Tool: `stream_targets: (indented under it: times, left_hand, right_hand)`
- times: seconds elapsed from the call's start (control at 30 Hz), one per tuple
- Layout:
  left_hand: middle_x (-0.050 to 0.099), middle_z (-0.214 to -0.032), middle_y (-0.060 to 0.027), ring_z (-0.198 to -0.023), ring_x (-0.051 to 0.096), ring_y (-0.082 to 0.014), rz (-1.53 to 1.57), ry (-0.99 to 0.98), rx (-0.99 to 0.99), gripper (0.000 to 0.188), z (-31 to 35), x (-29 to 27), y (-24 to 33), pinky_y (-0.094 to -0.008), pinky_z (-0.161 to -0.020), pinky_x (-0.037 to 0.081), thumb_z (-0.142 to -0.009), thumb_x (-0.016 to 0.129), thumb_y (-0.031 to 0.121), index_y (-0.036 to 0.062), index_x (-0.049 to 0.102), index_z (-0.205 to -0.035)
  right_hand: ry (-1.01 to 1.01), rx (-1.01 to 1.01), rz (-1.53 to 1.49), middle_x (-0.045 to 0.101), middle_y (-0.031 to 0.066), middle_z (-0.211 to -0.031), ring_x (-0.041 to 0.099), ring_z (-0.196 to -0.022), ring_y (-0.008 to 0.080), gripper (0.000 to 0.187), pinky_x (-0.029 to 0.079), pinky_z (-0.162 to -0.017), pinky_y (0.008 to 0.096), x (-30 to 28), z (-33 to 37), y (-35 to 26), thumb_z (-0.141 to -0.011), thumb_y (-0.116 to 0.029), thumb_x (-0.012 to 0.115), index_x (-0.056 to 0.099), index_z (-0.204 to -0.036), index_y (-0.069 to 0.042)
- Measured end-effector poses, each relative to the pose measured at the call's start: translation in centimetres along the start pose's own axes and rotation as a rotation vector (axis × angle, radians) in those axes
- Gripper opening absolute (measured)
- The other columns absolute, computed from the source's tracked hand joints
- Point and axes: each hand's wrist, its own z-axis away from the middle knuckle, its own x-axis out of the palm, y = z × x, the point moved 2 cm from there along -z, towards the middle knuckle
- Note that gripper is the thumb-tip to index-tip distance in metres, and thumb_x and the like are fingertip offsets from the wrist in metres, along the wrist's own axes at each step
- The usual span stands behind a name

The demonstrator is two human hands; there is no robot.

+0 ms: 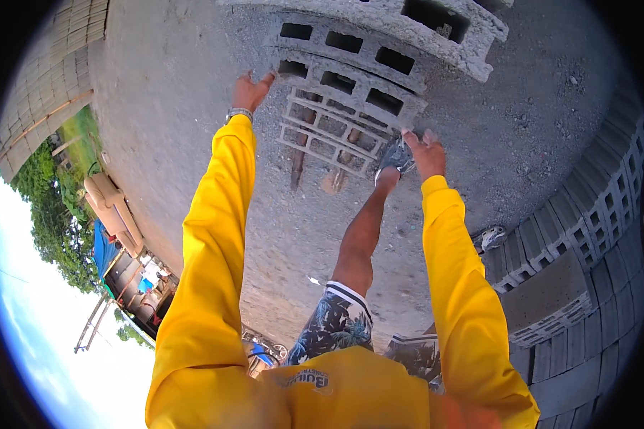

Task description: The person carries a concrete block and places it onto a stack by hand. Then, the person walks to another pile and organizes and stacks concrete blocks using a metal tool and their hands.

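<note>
A grey hollow concrete block [350, 89] with a row of three holes lies before me, at the near side of another such block [359, 46]. My left hand [250, 93] is at its left end, thumb and fingers apart, fingertips at or very near the corner. Near the right end is my right hand [428, 154], its fingers spread; I cannot tell whether they touch the block. Neither hand is wrapped around anything. Just below are more thin-walled blocks [329, 132], over wooden bars [298, 150]. My shoe [396, 157] stands beside them, close to my right hand.
A larger-looking block row [472, 50] juts in at the top. Along the right runs a long stack of hollow blocks [551, 229], with my other shoe [491, 237] by it. Grey gritty ground [172, 86] surrounds me. A tan sofa [113, 207] stands far left near a shelter.
</note>
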Motion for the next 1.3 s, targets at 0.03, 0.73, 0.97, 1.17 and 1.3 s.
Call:
stream_targets:
  times: [0.03,0.73,0.97,1.17,1.3]
  left_hand:
    - [0.060,-0.124,-0.0271,-0.116,0.059,-0.0370,-0.001,-0.033,0.043,0.080,-1.5,0.4,0.2,-0.0385,-0.097,0.046,-0.077,0.072,0.050,-0.0088,0.054,-0.128]
    - [0.067,-0.091,-0.0314,-0.088,0.065,-0.0447,-0.017,-0.138,0.115,0.052,20.1,0.8,9.8,-0.0428,-0.080,0.051,-0.068,0.074,0.032,-0.0116,0.065,-0.095]
    - [0.067,-0.095,-0.0309,-0.091,0.065,-0.0439,-0.161,-0.305,0.405,0.053,35.1,6.3,24.1,-0.0442,-0.081,0.051,-0.067,0.075,0.032,-0.0113,0.066,-0.095]
    - [0.065,-0.078,-0.0295,-0.078,0.064,-0.0478,-0.256,-0.296,0.848,0.039,49.3,13.7,39.8,-0.0506,-0.070,0.051,-0.065,0.077,0.030,-0.0049,0.064,-0.075]
    - [0.065,-0.076,-0.0263,-0.076,0.065,-0.0446,-0.280,-0.398,1.099,0.037,57.2,17.2,51.0,-0.0501,-0.068,0.051,-0.065,0.078,0.030,-0.0008,0.064,-0.078]
  right_hand:
    - [0.033,-0.019,0.043,0.060,0.0299,-0.122,0.058,-0.118,0.0397,0.090,0.043,-0.101,0.0390,1.6,-1.2,-1.4,-0.068,-0.056,0.077,0.055,-0.124,0.012]
    - [0.186,0.413,-0.169,0.067,0.0284,-0.082,0.067,-0.080,0.0393,0.044,0.052,-0.074,0.0435,-12.8,13.5,8.5,-0.067,-0.030,0.078,0.063,-0.075,0.010]
    - [0.436,0.519,-0.287,0.068,0.0260,-0.089,0.066,-0.087,0.0402,0.041,0.051,-0.079,0.0414,-26.7,26.9,19.4,-0.070,-0.032,0.075,0.066,-0.081,0.007]
    - [0.782,0.634,-0.486,0.070,0.0180,-0.087,0.066,-0.080,0.0281,0.039,0.051,-0.075,0.0363,-34.3,35.7,31.3,-0.070,-0.029,0.078,0.066,-0.083,0.006]
    - [0.991,0.759,-0.820,0.064,0.0112,-0.077,0.058,-0.072,0.0209,0.044,0.047,-0.069,0.0335,-37.3,37.0,33.4,-0.068,-0.033,0.080,0.062,-0.076,0.007]
